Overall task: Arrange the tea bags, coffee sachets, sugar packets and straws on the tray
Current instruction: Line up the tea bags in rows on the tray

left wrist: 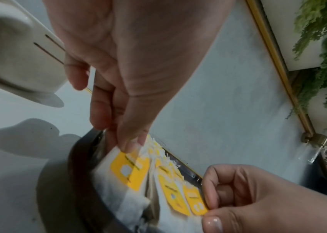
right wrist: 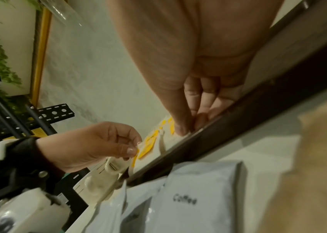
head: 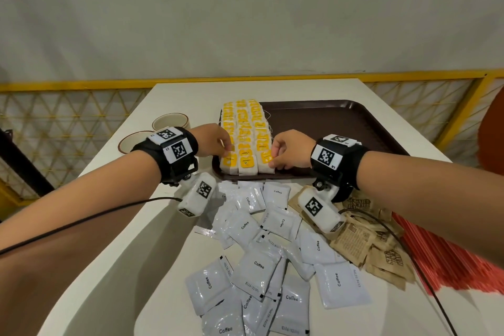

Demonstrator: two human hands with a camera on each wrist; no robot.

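Tea bags (head: pixel 245 131) with yellow tags fill three columns at the left end of the dark brown tray (head: pixel 341 123). My left hand (head: pixel 228 148) pinches the top edge of a front tea bag (left wrist: pixel 130 170) in the left column. At the front of the right column, my right hand (head: pixel 272 161) pinches a tea bag's yellow tag (left wrist: pixel 196 203). White coffee sachets (head: pixel 261 254) lie in a loose pile in front of the tray. Brown sugar packets (head: pixel 362 243) lie to their right, and red straws (head: pixel 441 262) lie further right.
Two cream cups (head: pixel 170 121) (head: pixel 133 142) stand on the white table left of the tray. The tray's right part is bare. A yellow railing (head: pixel 81 84) runs behind the table. Cables trail from both wrist cameras over the packets.
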